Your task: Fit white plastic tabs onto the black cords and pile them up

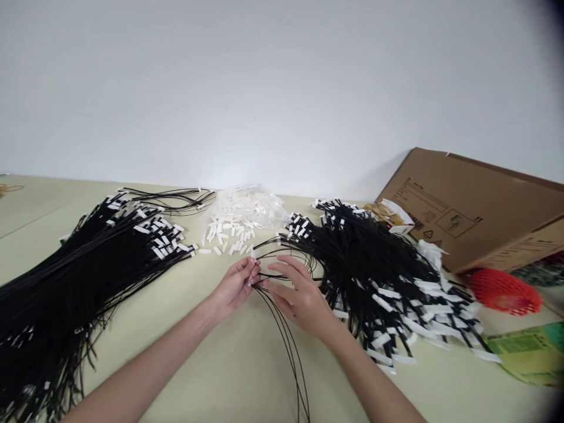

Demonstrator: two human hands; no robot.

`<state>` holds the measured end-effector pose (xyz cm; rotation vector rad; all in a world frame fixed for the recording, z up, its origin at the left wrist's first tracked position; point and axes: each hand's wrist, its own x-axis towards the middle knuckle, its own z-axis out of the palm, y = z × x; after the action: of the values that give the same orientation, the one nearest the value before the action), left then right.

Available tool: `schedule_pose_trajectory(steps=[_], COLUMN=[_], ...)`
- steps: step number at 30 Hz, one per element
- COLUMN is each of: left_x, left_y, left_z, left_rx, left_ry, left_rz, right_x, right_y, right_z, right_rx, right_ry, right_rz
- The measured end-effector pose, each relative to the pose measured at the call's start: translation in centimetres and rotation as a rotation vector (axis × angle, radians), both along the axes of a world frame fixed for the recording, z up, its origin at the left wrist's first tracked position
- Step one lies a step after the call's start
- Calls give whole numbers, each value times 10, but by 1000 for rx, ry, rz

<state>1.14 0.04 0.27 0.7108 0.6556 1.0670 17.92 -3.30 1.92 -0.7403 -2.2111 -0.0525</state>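
My left hand (238, 283) is closed in a pinch on white plastic connectors (252, 254) with thin black wires (287, 336) running from them. Some of these wires droop toward the front edge of the view; others curve off to the right. Beside it, my right hand (302, 298) has its fingers apart, close to the wires; whether a fingertip touches them I cannot tell. Just beyond both hands lie loose white connector housings (229, 232), spilling from a clear plastic bag (251, 202). The pinched ends are partly hidden by my left fingers.
A big heap of black wires with white ends (101, 252) covers the left side. Another wire bundle (365, 258) lies at the right. Behind that are a cardboard box (476, 205), a red mesh (504, 291) and a green packet (531, 352). A white wall (264, 94) bounds the table.
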Motion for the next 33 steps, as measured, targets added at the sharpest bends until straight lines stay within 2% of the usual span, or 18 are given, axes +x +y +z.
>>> schedule_pose_trajectory(steps=[7, 15, 19, 21, 24, 27, 30, 33], left_x=[0, 1, 2, 2, 2, 2, 1, 1], left_y=[-1, -1, -2, -1, 0, 0, 0, -2], left_z=[2, 1, 2, 2, 0, -3, -4, -3], left_rx=[-59, -100, -114, -102, -80, -61, -44, -22], left_ry=[-51, -29, -19, -17, -13, 16, 69, 89], left_rz=[-12, -28, -35, -19, 8, 6, 3, -5], right_x=[-3, -6, -8, -9, -9, -3, 12, 29], right_y=[0, 2, 2, 0, -4, -4, 2, 8], right_z=[-7, -11, -12, -8, 3, 13, 19, 24], right_rx=[-3, 54, -4, -105, -362, -577, -610, -518], right_ry=[-97, -55, 23, 140, 388, 739, 1115, 1272], right_rz=[33, 59, 104, 146, 157, 119, 73, -99])
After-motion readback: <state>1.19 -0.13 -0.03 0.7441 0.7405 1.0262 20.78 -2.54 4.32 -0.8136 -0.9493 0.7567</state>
